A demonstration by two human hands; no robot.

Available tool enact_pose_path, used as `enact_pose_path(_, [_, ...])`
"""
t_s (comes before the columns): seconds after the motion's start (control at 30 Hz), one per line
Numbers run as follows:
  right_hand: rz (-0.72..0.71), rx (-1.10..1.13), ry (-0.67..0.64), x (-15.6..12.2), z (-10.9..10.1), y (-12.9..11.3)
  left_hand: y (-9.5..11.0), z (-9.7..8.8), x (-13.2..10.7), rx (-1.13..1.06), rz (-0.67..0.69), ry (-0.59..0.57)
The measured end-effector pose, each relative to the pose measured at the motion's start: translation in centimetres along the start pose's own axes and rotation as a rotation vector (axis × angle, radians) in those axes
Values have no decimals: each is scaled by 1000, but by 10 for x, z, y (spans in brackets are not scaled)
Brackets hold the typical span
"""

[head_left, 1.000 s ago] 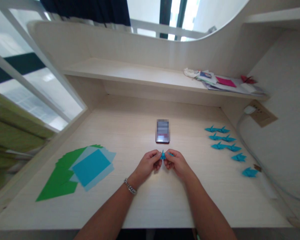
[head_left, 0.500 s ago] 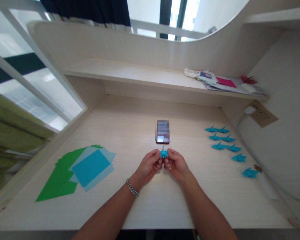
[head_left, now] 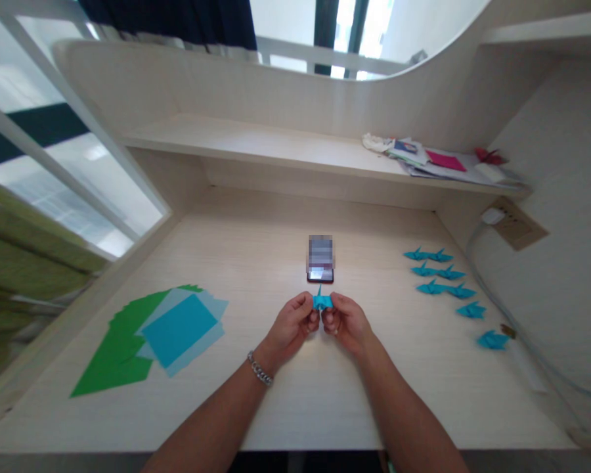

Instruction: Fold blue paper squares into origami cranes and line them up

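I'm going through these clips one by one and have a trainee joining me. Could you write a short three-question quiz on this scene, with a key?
1. Multiple choice: what lies just beyond the held figure?
A) the bracelet
B) the phone
C) the plug

2. True or false: the left grip and the right grip both touch the held figure.

3. Fill in: on the left side of the desk, the blue sheets lie partly over the ____.

Key: 1. B; 2. True; 3. green sheets.
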State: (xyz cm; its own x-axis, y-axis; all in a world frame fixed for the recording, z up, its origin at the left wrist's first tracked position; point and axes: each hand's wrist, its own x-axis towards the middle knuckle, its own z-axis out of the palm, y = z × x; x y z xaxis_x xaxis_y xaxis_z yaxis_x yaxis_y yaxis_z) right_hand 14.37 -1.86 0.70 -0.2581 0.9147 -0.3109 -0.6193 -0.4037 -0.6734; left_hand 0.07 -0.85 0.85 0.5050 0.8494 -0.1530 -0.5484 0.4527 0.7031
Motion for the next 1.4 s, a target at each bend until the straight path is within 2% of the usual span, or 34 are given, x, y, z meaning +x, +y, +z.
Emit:
enact_pose_path(0.1, [-33, -29, 33, 0, 0, -1, 1, 0, -1, 4, 0, 13])
enact_pose_path(0.3, [-81, -30, 20, 0, 1, -1, 1, 2, -1, 70, 10, 28])
enact_pose_path(0.47, [-241, -231, 151, 1, -3, -2, 1, -3, 3, 341, 41, 92])
enact_pose_path(0.57, [-256, -277, 180, 2, -4, -2, 1, -6, 4, 460, 73, 108])
enact_pose_path(0.63, [-224, -236, 169, 3, -3, -1, 0, -6, 4, 428, 70, 98])
enact_pose_path(0.87, [-197, -99, 180, 5, 0, 1, 3, -2, 3, 67, 12, 93])
enact_pose_path(1.0, [-188, -78, 173, 4, 1, 0, 4, -1, 3, -26, 27, 85])
enact_pose_path(1.23, [-214, -52, 153, 3, -2, -3, 13, -2, 0, -97, 120, 100])
enact_pose_path(1.4, [-256, -60, 175, 3, -8, -6, 15, -9, 2, 111, 152, 191])
